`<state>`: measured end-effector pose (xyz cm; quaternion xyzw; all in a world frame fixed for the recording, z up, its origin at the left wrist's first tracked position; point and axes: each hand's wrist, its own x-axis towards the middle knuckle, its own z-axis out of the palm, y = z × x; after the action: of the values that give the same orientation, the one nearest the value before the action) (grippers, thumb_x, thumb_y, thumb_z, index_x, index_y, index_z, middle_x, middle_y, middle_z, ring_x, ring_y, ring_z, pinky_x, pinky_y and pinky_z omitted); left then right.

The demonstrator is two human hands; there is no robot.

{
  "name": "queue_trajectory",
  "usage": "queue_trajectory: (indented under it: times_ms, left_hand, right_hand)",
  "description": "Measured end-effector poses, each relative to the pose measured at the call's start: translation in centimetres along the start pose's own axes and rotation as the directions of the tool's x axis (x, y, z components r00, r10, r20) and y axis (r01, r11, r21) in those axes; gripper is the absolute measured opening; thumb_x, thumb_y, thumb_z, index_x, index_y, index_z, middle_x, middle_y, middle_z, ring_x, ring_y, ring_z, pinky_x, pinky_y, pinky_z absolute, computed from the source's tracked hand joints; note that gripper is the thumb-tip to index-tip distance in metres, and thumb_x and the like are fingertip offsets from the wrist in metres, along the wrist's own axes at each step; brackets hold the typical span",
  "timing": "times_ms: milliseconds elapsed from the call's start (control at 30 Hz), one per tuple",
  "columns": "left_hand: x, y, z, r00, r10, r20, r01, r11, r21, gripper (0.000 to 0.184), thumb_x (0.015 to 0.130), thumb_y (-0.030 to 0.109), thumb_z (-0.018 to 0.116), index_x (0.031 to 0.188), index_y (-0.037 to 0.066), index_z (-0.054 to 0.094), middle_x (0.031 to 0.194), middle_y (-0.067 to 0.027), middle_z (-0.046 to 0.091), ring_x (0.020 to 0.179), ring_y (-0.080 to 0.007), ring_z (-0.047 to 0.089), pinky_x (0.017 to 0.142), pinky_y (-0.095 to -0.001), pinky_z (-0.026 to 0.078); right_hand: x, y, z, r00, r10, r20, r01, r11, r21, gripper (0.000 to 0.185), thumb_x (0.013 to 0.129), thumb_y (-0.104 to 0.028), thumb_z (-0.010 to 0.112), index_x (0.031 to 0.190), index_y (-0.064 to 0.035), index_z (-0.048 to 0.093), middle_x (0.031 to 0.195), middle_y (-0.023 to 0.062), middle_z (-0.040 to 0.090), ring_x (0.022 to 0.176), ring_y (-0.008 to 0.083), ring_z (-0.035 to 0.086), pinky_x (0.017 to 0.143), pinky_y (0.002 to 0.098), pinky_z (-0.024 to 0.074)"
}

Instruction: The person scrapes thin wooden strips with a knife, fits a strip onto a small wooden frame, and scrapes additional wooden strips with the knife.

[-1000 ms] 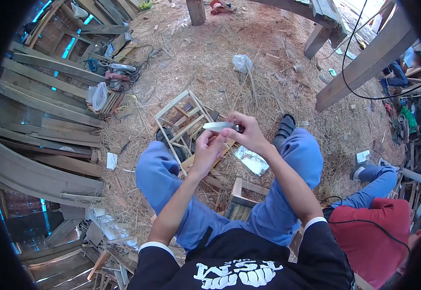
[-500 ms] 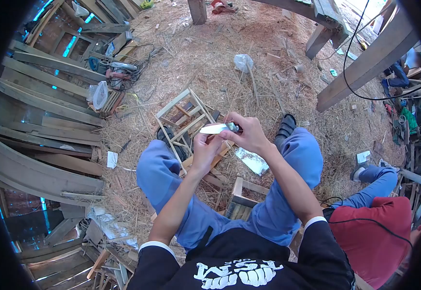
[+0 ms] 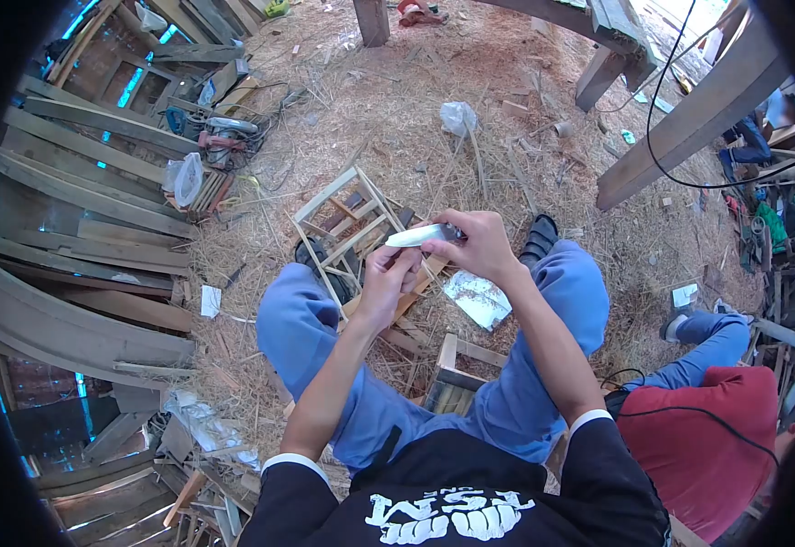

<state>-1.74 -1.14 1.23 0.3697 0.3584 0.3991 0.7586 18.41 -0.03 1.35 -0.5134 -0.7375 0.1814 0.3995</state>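
You are steadying a smooth, pale, knife-like tool (image 3: 415, 238) in front of you, apparently positioning it — your right hand's (image 3: 478, 246) fingers are pinching its dark end. Your left hand's (image 3: 388, 281) fingers are bunching beneath; their hold is unclear. Moving on is probably calling for fingertips clear of any edge. Below, a slatted wooden frame (image 3: 353, 243) is lying on the shavings-strewn floor (image 3: 370, 109).

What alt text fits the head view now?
The right hand holds a shiny, blade-like object beside the left hand, above a wooden frame on a debris-strewn floor. Another person in a red shirt is at lower right.
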Motion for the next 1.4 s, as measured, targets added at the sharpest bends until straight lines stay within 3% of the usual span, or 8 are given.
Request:
queue_trajectory:
  times_ms: [200, 367, 600, 733, 900, 1133, 1300, 1400]
  left_hand:
    - [-0.6, 0.0, 0.4, 0.998, -0.057, -0.009, 0.057, 0.996, 0.074, 0.035, 0.1, 0.012, 0.06, 0.135, 0.006, 0.061, 0.075, 0.005, 0.051, 0.056, -0.0007, 0.033, 0.047, -0.0195, 0.024]
    - [-0.6, -0.2, 0.1, 0.998, -0.057, 0.009, 0.057, 0.998, -0.023, 0.037, 0.101, 0.014, 0.06, 0.138, 0.009, 0.06, 0.076, 0.0032, 0.053, 0.055, -0.0009, 0.034, 0.047, -0.019, 0.025]
    - [-0.7, 0.0, 0.3, 0.997, -0.077, 0.025, 0.076, 0.997, 0.02, 0.039, 0.101, 0.014, 0.061, 0.14, 0.01, 0.058, 0.077, 0.0049, 0.052, 0.056, -0.0004, 0.034, 0.047, -0.0175, 0.024]
    - [-0.4, 0.3, 0.0, 1.0, -0.018, 0.007, 0.018, 1.0, -0.026, 0.04, 0.101, 0.013, 0.061, 0.14, 0.008, 0.058, 0.076, 0.0051, 0.05, 0.057, -0.0005, 0.033, 0.047, -0.0176, 0.025]
    - [-0.8, 0.1, 0.0, 0.999, -0.042, 0.02, 0.04, 0.996, 0.075, 0.04, 0.1, 0.011, 0.06, 0.14, 0.007, 0.057, 0.075, 0.0062, 0.048, 0.057, -0.0002, 0.033, 0.047, -0.0178, 0.024]
    - [0.5, 1.3, -0.4, 0.996, 0.038, -0.083, -0.038, 0.999, -0.001, 0.037, 0.1, 0.008, 0.058, 0.138, 0.006, 0.059, 0.071, 0.0073, 0.044, 0.054, 0.0009, 0.031, 0.046, -0.018, 0.024]
    - [-0.9, 0.6, 0.3, 0.997, -0.075, -0.014, 0.076, 0.997, 0.022, 0.039, 0.1, 0.013, 0.062, 0.138, 0.007, 0.058, 0.074, 0.0054, 0.05, 0.056, -0.0007, 0.032, 0.048, -0.02, 0.024]
    - [-0.1, 0.5, 0.0, 1.0, -0.019, -0.013, 0.017, 0.996, -0.085, 0.036, 0.1, 0.013, 0.061, 0.136, 0.008, 0.061, 0.075, 0.0048, 0.052, 0.054, -0.0005, 0.034, 0.046, -0.0186, 0.024]
  right_hand:
    - [0.0, -1.7, -1.1, 0.977, -0.21, 0.046, 0.214, 0.972, -0.099, 0.046, 0.077, -0.05, 0.08, 0.086, -0.0066, 0.07, 0.064, 0.0097, 0.064, 0.057, 0.026, 0.065, 0.054, 0.0382, 0.0491]
    - [1.0, 0.8, -2.2, 0.974, 0.054, -0.221, -0.094, 0.98, -0.176, 0.046, 0.076, -0.052, 0.08, 0.075, -0.0087, 0.065, 0.06, 0.0101, 0.061, 0.053, 0.0258, 0.064, 0.052, 0.0381, 0.0474]
    - [-0.6, -0.3, -0.8, 0.988, -0.15, 0.047, 0.156, 0.977, -0.143, 0.046, 0.078, -0.052, 0.079, 0.08, -0.0078, 0.067, 0.062, 0.0112, 0.062, 0.054, 0.0274, 0.063, 0.053, 0.0383, 0.0482]
    - [1.0, 1.1, -2.0, 0.982, 0.132, -0.135, -0.151, 0.978, -0.144, 0.044, 0.079, -0.05, 0.078, 0.081, -0.0075, 0.066, 0.061, 0.0121, 0.061, 0.054, 0.0277, 0.063, 0.053, 0.0389, 0.0476]
    - [-0.3, -1.2, -0.6, 0.978, -0.206, -0.012, 0.203, 0.971, -0.13, 0.048, 0.077, -0.056, 0.078, 0.074, -0.0108, 0.063, 0.057, 0.0088, 0.059, 0.051, 0.027, 0.063, 0.05, 0.0369, 0.0472]
    - [0.7, 0.1, -0.6, 0.995, -0.072, -0.074, 0.056, 0.978, -0.199, 0.05, 0.076, -0.057, 0.078, 0.079, -0.0089, 0.064, 0.061, 0.0099, 0.062, 0.055, 0.0265, 0.065, 0.052, 0.0376, 0.0484]
    - [0.4, -1.5, -0.8, 0.974, -0.227, -0.005, 0.222, 0.956, -0.193, 0.051, 0.077, -0.059, 0.076, 0.076, -0.0098, 0.061, 0.06, 0.0077, 0.062, 0.053, 0.0266, 0.064, 0.05, 0.0369, 0.0464]
    - [0.6, -0.1, -1.3, 0.986, -0.14, -0.086, 0.12, 0.971, -0.205, 0.05, 0.075, -0.055, 0.079, 0.077, -0.0074, 0.062, 0.06, 0.0087, 0.059, 0.053, 0.0275, 0.06, 0.052, 0.0391, 0.0447]
